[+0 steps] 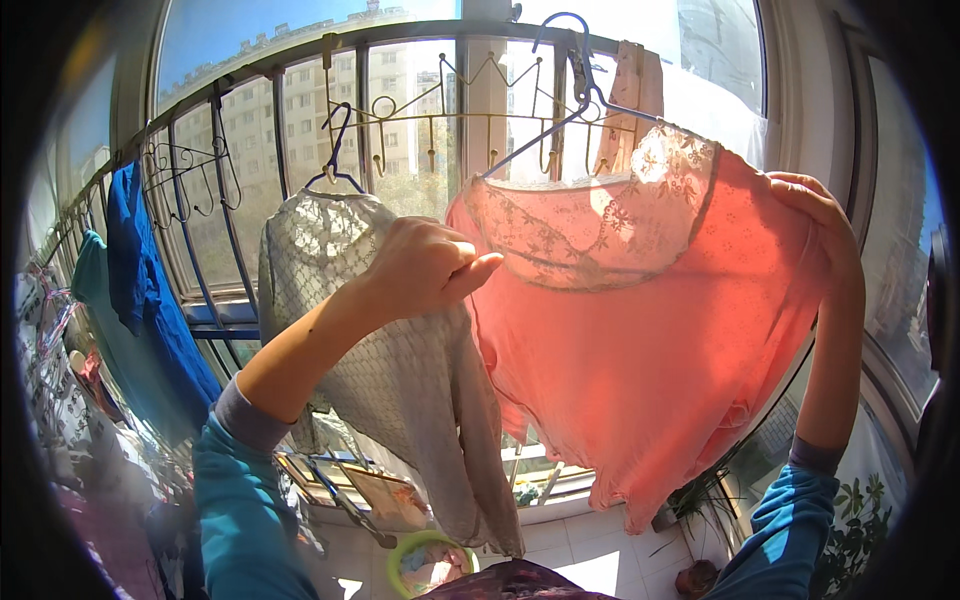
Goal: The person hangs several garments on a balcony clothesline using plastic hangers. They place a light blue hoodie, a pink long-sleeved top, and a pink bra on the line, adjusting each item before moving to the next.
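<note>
A coral-pink blouse (640, 350) with a sheer lace yoke hangs in front of me on a blue hanger (585, 100). My right hand (820, 215) grips the blouse at its right shoulder, fingers bent over the cloth. My left hand (425, 262) is closed at the left edge of the blouse, its thumb lying across the fabric; the curled fingertips are hidden. Behind my left forearm, a grey patterned long-sleeved top (340, 250) hangs on a dark hanger (338, 150).
A metal railing (400, 36) carries wire hook racks (440, 118) before the window. Blue trousers (150, 270) and other laundry hang at left. Below, a green basin (405, 570) holds cloth on the tiled floor (570, 540). Plants (855, 530) stand at lower right.
</note>
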The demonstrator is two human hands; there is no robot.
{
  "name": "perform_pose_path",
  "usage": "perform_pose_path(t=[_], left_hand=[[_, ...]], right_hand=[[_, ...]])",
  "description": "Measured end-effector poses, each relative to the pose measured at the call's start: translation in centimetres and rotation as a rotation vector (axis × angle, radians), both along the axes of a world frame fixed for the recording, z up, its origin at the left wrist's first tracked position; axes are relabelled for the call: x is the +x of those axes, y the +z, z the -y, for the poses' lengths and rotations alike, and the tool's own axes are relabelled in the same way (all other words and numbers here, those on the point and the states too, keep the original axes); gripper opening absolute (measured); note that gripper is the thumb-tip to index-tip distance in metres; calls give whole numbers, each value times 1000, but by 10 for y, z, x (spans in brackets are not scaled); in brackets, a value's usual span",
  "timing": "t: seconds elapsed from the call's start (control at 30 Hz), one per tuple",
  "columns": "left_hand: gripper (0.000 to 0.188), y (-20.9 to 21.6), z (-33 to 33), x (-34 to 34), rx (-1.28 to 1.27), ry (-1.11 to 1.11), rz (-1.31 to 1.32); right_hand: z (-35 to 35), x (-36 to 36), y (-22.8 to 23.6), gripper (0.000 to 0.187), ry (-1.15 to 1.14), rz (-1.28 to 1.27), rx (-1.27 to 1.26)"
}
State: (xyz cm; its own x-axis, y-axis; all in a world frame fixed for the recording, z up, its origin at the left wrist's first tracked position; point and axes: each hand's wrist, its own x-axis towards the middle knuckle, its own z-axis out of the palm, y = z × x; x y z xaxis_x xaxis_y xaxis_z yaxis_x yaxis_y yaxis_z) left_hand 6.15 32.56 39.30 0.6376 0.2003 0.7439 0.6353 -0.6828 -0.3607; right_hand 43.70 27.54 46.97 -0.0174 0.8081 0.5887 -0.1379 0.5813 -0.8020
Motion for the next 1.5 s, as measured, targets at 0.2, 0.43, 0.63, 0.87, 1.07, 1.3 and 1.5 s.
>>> perform_pose_path(t=[0.2, 0.43, 0.63, 0.87, 1.07, 1.3, 1.5], left_hand=[[49, 4, 10, -2, -10, 52, -24], [46, 5, 17, -6, 30, 35, -25], [39, -2, 12, -3, 103, 53, -63], [17, -31, -11, -12, 61, 184, -134], [23, -49, -18, -2, 74, 369, -273], [23, -70, -19, -2, 3, 321, -180], [14, -85, -19, -15, 165, 248, -76]], right_hand=[[-44, -34, 20, 10, 104, 104, -75], [-82, -48, 19, 14, 172, 35, -203], [-92, -68, -37, 26, 126, 197, -233], [-108, -60, -67, 32, 173, 408, -134], [-117, -46, -93, 41, -100, 558, 8], [-128, -45, -121, 44, -580, 693, 237], [-74, -143, -134, 27, -869, 845, 832]])
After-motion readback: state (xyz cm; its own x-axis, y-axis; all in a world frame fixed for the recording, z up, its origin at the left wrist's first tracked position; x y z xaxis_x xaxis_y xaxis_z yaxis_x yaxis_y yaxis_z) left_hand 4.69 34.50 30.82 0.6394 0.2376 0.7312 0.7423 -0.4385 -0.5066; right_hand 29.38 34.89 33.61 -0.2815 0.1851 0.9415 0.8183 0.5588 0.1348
